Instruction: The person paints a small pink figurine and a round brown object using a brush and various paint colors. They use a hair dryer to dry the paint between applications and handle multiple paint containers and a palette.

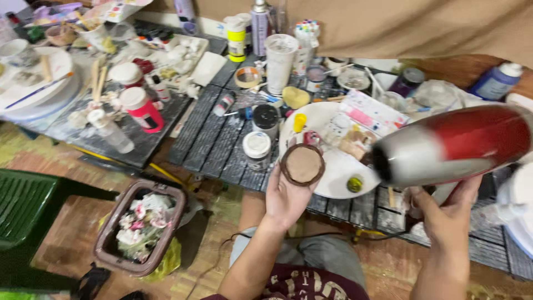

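Far left, a green plastic chair is seen on the floor, and beside it a brown waste basket is stuffed with crumpled paper. Above it, on the dark slatted table, a red bottle with a white cap is stood among scattered paint things, with a clear bottle lying just beside it. Moving in, 2 dark jars with pale lids are parked near the table's front edge. Now the left hand: it is raised palm-up, fingers curled round the underside of a small round brown dish, which is held over the near edge of a white plate used as a palette. A yellow-capped tube is rested on that plate. Over to the right, a red and silver hair dryer is pointed nozzle-first at the dish, well clear of touching it. It is gripped from below by the right hand, fingers clenched on the handle, which is mostly hidden.
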